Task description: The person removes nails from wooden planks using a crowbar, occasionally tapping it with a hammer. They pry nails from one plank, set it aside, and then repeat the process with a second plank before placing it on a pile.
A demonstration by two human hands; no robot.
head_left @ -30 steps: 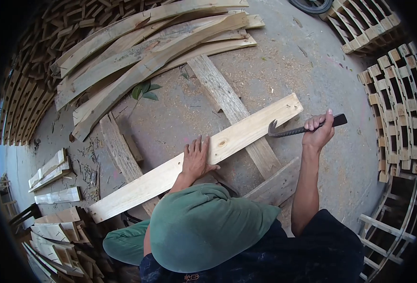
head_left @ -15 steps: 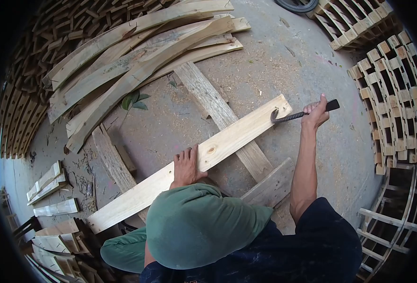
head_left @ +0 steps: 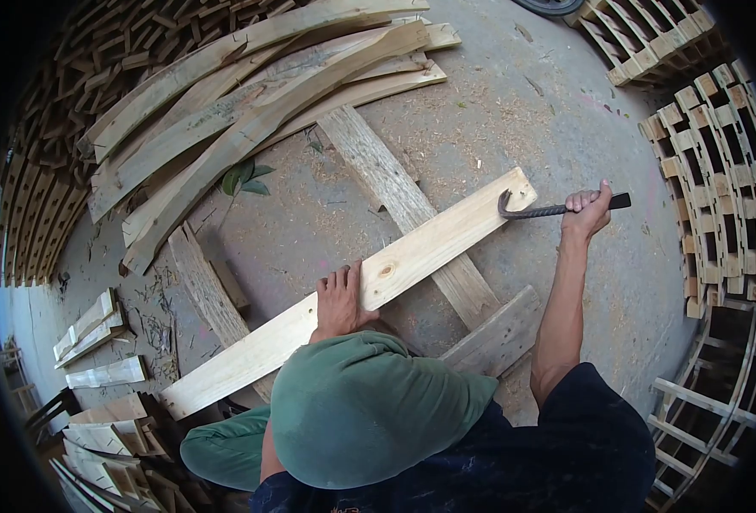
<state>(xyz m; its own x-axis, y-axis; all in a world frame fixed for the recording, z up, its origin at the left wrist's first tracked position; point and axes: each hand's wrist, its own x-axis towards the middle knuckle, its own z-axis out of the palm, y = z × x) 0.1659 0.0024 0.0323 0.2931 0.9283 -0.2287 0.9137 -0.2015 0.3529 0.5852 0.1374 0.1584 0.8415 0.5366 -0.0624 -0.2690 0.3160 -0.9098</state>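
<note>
A long pale plank (head_left: 429, 244) lies diagonally across two weathered timbers. My left hand (head_left: 338, 301) grips it near the middle, fingers over the far edge and thumb by the near edge. My right hand (head_left: 589, 212) is closed around the shaft of a dark crowbar (head_left: 542, 211). The crowbar's curved hook is at the plank's far right end, beside small nails or holes; whether it has caught one is too small to tell. My green-clad knee (head_left: 369, 419) hides part of the plank's near side.
One weathered timber (head_left: 378, 162) runs beneath the plank, and another (head_left: 207, 282) is under its left part. A pile of long boards (head_left: 267, 111) with nails lies at the upper left. Stacked pallets (head_left: 720, 179) stand at the right. Sawdust covers the concrete floor (head_left: 514, 103).
My right hand has moved outward to the right and slightly toward me, so the crowbar lies more level. My left hand stays in the same place on the plank.
</note>
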